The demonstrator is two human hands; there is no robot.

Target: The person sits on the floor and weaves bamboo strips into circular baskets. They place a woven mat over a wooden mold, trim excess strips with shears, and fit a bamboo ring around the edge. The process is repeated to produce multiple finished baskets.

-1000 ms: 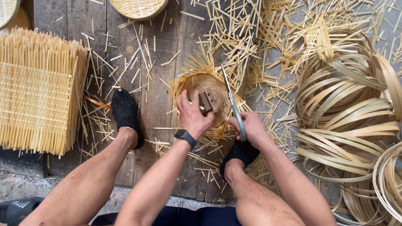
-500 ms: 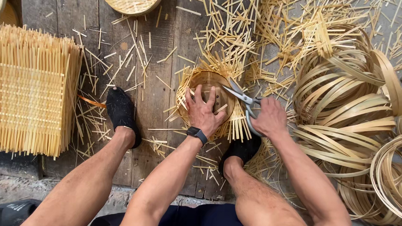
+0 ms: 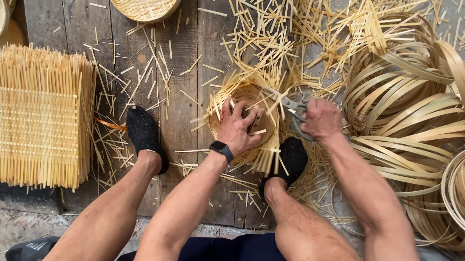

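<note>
Half-woven round basket point(image 3: 254, 121) sits on plank floor point(image 3: 77, 24) between both feet. Left hand point(image 3: 238, 128) pressed flat inside, fingers point(image 3: 232, 110) splayed. Right hand point(image 3: 322, 119) clenched on scissors point(image 3: 290, 104), blades apparently at rim strips.

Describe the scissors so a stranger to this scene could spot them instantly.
Start at the dark plank floor between the person's two black shoes. There the left hand presses down a small round unfinished woven basket with loose strip ends. At its right rim, the right hand grips the scissors: the only grey metal thing among pale bamboo, blades pointing left over the basket.
</note>
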